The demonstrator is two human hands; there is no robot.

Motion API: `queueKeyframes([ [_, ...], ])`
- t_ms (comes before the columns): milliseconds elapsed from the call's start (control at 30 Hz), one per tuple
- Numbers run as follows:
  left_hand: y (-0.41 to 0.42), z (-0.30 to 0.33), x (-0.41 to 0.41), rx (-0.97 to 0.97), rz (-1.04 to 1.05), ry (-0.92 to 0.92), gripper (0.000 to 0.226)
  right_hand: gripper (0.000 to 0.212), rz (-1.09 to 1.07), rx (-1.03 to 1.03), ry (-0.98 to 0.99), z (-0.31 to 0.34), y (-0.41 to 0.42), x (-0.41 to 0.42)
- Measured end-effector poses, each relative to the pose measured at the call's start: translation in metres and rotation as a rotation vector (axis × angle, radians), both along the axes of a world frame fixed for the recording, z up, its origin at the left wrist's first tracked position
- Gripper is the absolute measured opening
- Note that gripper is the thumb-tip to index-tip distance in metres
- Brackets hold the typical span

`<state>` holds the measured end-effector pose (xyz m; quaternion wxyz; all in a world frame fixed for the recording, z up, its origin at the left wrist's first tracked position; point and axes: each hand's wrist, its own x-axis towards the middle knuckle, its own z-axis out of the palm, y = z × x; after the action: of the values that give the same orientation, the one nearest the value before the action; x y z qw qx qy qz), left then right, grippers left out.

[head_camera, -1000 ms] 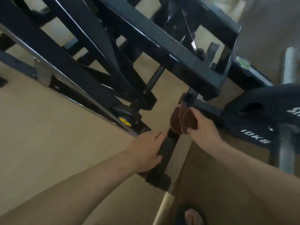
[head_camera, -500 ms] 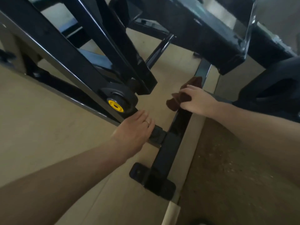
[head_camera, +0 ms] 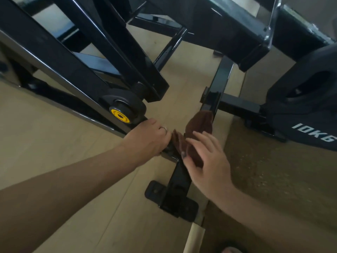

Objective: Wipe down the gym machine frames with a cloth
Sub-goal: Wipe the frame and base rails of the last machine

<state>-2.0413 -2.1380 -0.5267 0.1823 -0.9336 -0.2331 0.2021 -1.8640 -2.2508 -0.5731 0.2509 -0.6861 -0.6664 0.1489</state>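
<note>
Cloth (head_camera: 197, 132): brown, bunched, lying on the black floor bar, partly under the right hand's fingers; its long axis follows the bar, the far end pointing up and away beyond the fingertips.
Floor bar (head_camera: 218, 84): black frame tube, running from the bolted foot plate (head_camera: 155, 191) below the wrist up past the fingertips toward the upper frame.
Right hand (head_camera: 207, 161): fingers nearly straight and spread, pressing on the near part of the cloth; slightly blurred.
Left hand (head_camera: 147, 140): fingers curled over a black frame joint just left of the cloth, a ring on one finger; knuckles almost touching the cloth's near edge.
Yellow cap (head_camera: 120, 116): on a round black pivot, just beyond the left fingers.
Weight plate (head_camera: 310, 125): black, marked 10KG, well right of the right fingertips.
Floor (head_camera: 54, 143): tan boards under the frame.
</note>
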Motion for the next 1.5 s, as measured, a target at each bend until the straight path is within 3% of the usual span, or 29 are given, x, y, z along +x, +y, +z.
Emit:
queueKeyframes([
  [133, 0.002, 0.003, 0.001, -0.031, 0.015, -0.036, 0.027, 0.043, 0.140, 0.041, -0.009, -0.007, -0.046, -0.024],
  [333, 0.003, -0.002, 0.002, -0.039, 0.044, -0.045, 0.041, 0.039, 0.350, 0.183, -0.076, -0.023, -0.032, 0.004],
  [467, 0.003, -0.005, 0.001, -0.033, 0.043, -0.072, 0.044, 0.041, 0.188, 0.171, -0.128, -0.022, 0.033, 0.044],
  [633, 0.002, -0.006, 0.004, -0.043, 0.062, -0.057, 0.044, 0.039, -0.093, 0.011, -0.095, 0.000, 0.128, 0.078],
  [800, 0.001, -0.004, 0.003, -0.039, 0.061, -0.057, 0.043, 0.038, -0.170, -0.010, -0.064, 0.001, 0.127, 0.058],
  [900, 0.001, -0.001, 0.003, -0.038, 0.053, -0.046, 0.042, 0.040, -0.027, 0.055, -0.052, -0.007, 0.067, 0.020],
  [1067, -0.002, 0.002, 0.005, -0.014, 0.058, -0.033, 0.036, 0.044, 0.046, 0.117, 0.165, -0.021, -0.014, -0.016],
  [1267, -0.001, 0.001, 0.000, -0.017, 0.024, -0.070, 0.022, 0.036, 0.404, 0.133, 0.056, -0.017, -0.070, -0.047],
  [1400, 0.000, 0.000, 0.001, -0.020, 0.064, -0.073, 0.026, 0.033, 0.582, 0.186, 0.017, -0.023, -0.069, -0.047],
  [1500, -0.001, -0.001, 0.000, -0.039, 0.079, -0.076, 0.041, 0.035, 0.681, 0.283, -0.056, -0.031, -0.054, -0.035],
])
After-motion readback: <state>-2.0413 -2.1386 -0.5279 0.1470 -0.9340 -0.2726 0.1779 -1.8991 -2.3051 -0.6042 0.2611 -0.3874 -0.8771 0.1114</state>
